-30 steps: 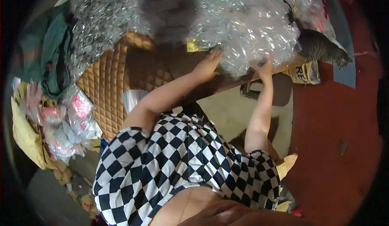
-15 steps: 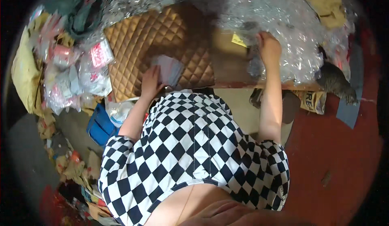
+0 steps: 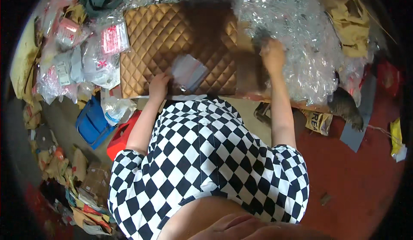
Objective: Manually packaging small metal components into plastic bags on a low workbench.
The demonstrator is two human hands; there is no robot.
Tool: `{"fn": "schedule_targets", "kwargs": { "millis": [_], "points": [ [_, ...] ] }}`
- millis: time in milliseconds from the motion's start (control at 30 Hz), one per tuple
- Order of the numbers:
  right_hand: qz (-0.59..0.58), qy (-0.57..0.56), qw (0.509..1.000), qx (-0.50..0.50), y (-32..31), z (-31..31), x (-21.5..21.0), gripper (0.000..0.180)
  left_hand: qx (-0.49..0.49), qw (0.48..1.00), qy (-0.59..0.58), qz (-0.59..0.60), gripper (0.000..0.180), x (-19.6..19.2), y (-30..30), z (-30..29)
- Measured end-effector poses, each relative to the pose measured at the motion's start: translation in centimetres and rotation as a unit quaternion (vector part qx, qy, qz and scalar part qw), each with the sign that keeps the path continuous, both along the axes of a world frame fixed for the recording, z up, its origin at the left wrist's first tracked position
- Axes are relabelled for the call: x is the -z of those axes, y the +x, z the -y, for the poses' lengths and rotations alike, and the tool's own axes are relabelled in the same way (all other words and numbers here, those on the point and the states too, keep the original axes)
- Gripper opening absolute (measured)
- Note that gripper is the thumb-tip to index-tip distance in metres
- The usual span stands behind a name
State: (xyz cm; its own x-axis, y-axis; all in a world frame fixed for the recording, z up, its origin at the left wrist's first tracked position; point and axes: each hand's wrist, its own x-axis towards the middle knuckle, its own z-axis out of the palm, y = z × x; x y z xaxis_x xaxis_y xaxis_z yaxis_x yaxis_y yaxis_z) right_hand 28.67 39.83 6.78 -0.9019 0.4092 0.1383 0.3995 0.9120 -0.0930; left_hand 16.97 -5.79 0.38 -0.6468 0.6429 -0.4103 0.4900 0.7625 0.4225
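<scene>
On the gold-brown quilted mat (image 3: 144, 46) lies a small stack of clear zip bags (image 3: 189, 73). My left hand (image 3: 159, 87) is at the stack's left edge, its fingers curled together at a bag's edge. Farther right, my right hand (image 3: 274, 55) is at the near-left side of a big heap of small clear plastic packets (image 3: 297, 42). Motion smears its fingers, and what they touch, a dark blurred patch, cannot be made out. A brown strip of board (image 3: 251, 74) shows between the mat and the heap.
Clear bags with pink-and-white packets (image 3: 115, 38) crowd the left side. A blue plastic stool-like thing (image 3: 92, 121) and a red one (image 3: 122, 139) stand below. A grey striped furry animal, like a cat (image 3: 345, 106), is at the right edge beside a grey strip (image 3: 355, 130).
The whole view has shifted slightly. My right hand has moved left and its fingers have blurred. A yellow label near it no longer shows. My left hand has drawn slightly left over the mat.
</scene>
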Motion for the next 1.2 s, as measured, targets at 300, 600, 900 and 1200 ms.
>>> {"fn": "schedule_targets", "kwargs": {
  "millis": [300, 600, 900, 1200],
  "points": [
    [-0.169, -0.337, 0.920, 0.106, -3.4, -3.4, 10.3, 0.018, -0.202, 0.940, 0.266, -0.069, 0.008, -6.6, -0.7, -3.6],
    [-0.019, -0.601, 0.799, 0.028, -16.5, 4.0, -1.6, 0.045, -0.232, 0.910, 0.330, -0.091, 0.020, -8.6, -0.5, -4.2],
    [-0.009, -0.106, 0.994, -0.038, -24.1, 3.4, 6.7, 0.053, -0.372, 0.849, 0.375, -0.006, 0.024, -12.7, -0.8, -4.6],
    [-0.168, -0.797, 0.575, 0.077, -15.0, 4.9, -2.2, 0.039, -0.224, 0.915, 0.290, -0.170, 0.032, -12.0, 0.6, -4.2]
  ]
}}
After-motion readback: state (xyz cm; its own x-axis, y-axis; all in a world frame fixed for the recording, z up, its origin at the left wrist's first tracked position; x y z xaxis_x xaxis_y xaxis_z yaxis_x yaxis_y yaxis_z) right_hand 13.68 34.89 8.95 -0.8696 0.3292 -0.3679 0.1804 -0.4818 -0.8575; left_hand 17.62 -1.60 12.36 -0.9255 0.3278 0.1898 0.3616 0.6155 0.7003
